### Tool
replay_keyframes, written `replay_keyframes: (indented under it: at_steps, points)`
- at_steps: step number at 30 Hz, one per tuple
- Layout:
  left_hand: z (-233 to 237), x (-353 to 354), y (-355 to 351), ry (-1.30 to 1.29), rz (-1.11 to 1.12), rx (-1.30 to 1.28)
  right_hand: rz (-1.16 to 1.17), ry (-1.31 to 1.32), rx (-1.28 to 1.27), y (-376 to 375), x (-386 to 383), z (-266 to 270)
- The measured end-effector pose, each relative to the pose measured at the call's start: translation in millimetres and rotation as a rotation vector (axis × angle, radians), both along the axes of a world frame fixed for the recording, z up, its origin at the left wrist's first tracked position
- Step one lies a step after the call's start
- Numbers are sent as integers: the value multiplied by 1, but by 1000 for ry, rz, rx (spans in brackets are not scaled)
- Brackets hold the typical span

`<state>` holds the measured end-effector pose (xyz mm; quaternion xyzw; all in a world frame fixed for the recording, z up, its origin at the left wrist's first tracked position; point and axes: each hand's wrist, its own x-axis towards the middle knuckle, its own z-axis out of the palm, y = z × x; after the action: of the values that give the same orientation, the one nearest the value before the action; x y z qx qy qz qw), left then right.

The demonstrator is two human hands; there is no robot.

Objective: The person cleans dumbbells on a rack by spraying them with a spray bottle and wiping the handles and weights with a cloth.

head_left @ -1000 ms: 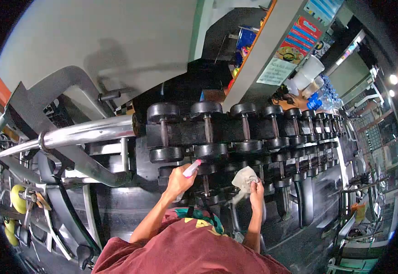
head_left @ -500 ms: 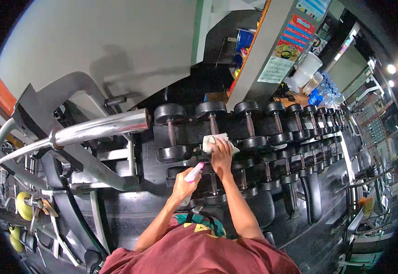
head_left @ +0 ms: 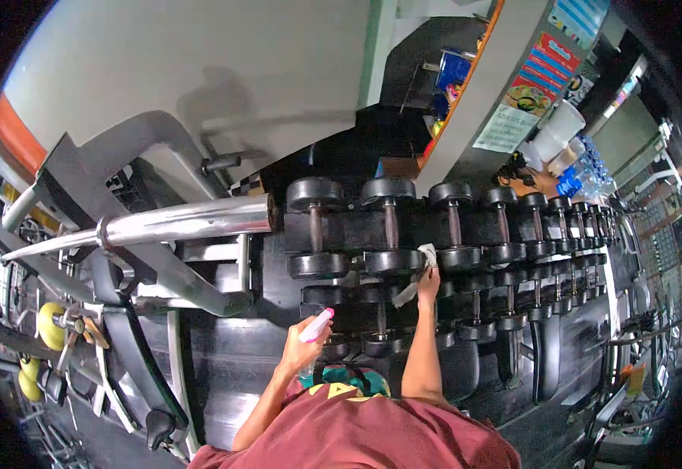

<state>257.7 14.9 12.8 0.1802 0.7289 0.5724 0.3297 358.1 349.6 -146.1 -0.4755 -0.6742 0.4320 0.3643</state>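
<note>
My left hand [head_left: 302, 348] is wrapped round a spray bottle [head_left: 317, 325] with a white and pink trigger head, held low in front of the rack. Most of the bottle's body is hidden by the hand. My right hand [head_left: 428, 286] grips a white cloth [head_left: 407, 295] in the gap between two black dumbbells on the upper row. The cloth touches the right side of the near head of the second dumbbell [head_left: 392, 262], and part of it hangs down. Just right of the hand lies the third dumbbell [head_left: 455, 227]. My right fingers are partly hidden.
Two rows of dumbbells run rightward on the rack, the lower row including a dumbbell [head_left: 382, 316] near my hands. A chrome bar end [head_left: 192, 221] juts in from the left machine. A pillar with posters [head_left: 540, 74] and water bottles [head_left: 587, 168] stand behind.
My right hand has moved from the front of the second dumbbell's near head to its right side, taking the cloth along. My left hand sits slightly lower with the spray bottle. The view has shifted.
</note>
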Motion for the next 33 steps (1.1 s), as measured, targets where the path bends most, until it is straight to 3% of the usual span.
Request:
replay_keyframes:
  at_steps: [1, 3, 4, 5, 7, 8, 9, 11, 13, 14, 16, 19, 20, 23, 26, 27, 28, 33]
  points:
    - [3, 0, 2, -23, 11, -13, -29, 233, -366, -1, 0, -8]
    - [2, -2, 5, -39, 0, -54, 6, 349, -751, 3, 13, -45]
    - [1, -3, 8, 20, -16, -45, -37, 553, -865, 1, 14, -51]
    - [0, -3, 10, 78, -32, -36, -37, 550, -867, 2, 13, -56]
    - [4, -2, 17, 39, -28, -34, 34, 640, -687, -2, 7, -47]
    - [7, -2, 21, 6, -25, -29, -45, 443, -578, 0, 4, -40]
    - [9, -3, 24, 9, -23, -30, -42, 446, -580, -6, 0, -19]
    - [11, -4, 28, -5, -34, -17, 14, 173, -42, -22, -9, 40]
    - [6, -3, 31, 4, -25, -4, 118, 174, 331, -31, -23, 70]
    - [6, -2, 32, 1, -28, 12, 253, -71, 644, -32, -26, 82]
    - [5, 0, 34, -5, -35, 27, 627, -424, 879, -50, -46, 137]
    - [10, -1, 38, 55, -75, 58, 721, -449, 1095, -60, -70, 106]
    - [15, -1, 39, 51, -83, 33, 720, -449, 1098, -62, -79, 94]
    - [14, 2, 40, 33, -96, 8, 940, -818, 1158, -74, -98, 67]
    - [8, 9, 39, -36, -90, 21, 1118, -1315, 1452, -93, -99, 55]
    - [7, 10, 39, -89, -83, 37, 944, -1305, 1585, -96, -96, 28]
    - [9, 12, 38, -90, -74, 31, 914, -1340, 1607, -98, -99, 8]
    - [7, 17, 31, -38, -47, 44, 1182, -1349, 1135, -101, -105, -16]
